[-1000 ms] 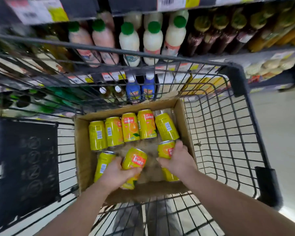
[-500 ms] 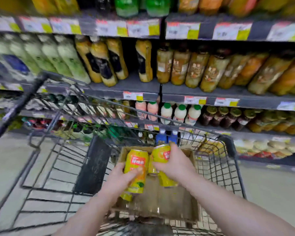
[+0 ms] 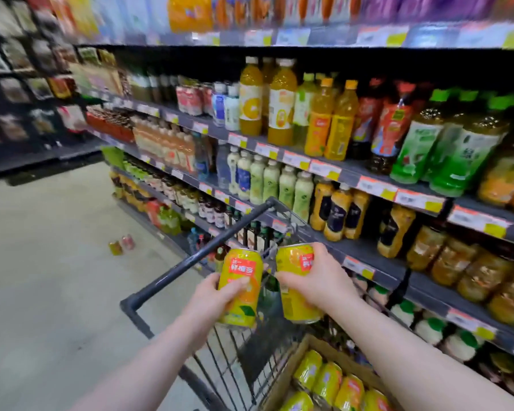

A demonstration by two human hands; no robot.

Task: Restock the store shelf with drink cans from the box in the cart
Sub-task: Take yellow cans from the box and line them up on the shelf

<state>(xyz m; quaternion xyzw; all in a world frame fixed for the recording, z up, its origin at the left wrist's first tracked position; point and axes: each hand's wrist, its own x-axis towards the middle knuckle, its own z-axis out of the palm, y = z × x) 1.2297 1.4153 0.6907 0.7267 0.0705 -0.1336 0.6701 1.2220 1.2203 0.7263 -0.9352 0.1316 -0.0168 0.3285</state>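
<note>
Left hand (image 3: 217, 298) curled round an upright yellow drink can (image 3: 241, 287). Right hand (image 3: 318, 280) wrapped over a second can (image 3: 297, 307), tilted, just beside the first. One per hand, probably to halve the trips. Both are held above the cart rim (image 3: 190, 262), clear of the wire. Below the right hand, cardboard box (image 3: 303, 351) with boxed cans (image 3: 327, 381) lying flat. Shelf (image 3: 383, 274) just beyond the right hand; target slot not evident.

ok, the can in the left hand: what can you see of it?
The can is yellow, metal-looking, with a silver top rim, a red panel of white characters and an orange-and-leaf picture below. It is nearly upright. The left hand grips its lower half, thumb across the front, above the cart rim. A narrow gap separates it from the second can in the right hand.
</note>
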